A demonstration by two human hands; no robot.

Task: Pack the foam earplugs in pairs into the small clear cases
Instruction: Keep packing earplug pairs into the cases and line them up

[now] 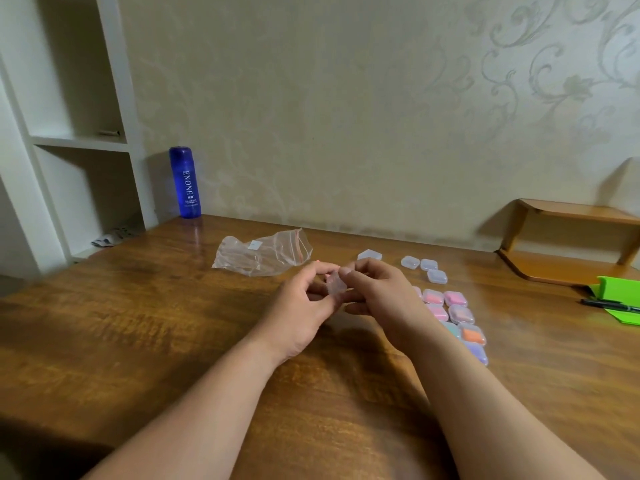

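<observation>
Both my hands meet over the middle of the wooden table (138, 323) and hold one small clear case (335, 285) between them. My left hand (304, 306) pinches its left side and my right hand (377, 296) grips its right side with the thumb on top. What the case contains is hidden by my fingers. Several filled cases (453, 311) with pink, orange, teal and purple earplugs lie in rows right of my right hand. Three empty clear cases (427, 268) sit behind them, and another clear case (370, 255) lies just beyond my right hand.
An empty clear zip bag (263, 254) lies behind my hands. A blue bottle (185, 183) stands at the back left by a white shelf unit (69, 140). At the right are a small wooden shelf (568, 244), a green stand (620, 299) and a black pen (609, 304).
</observation>
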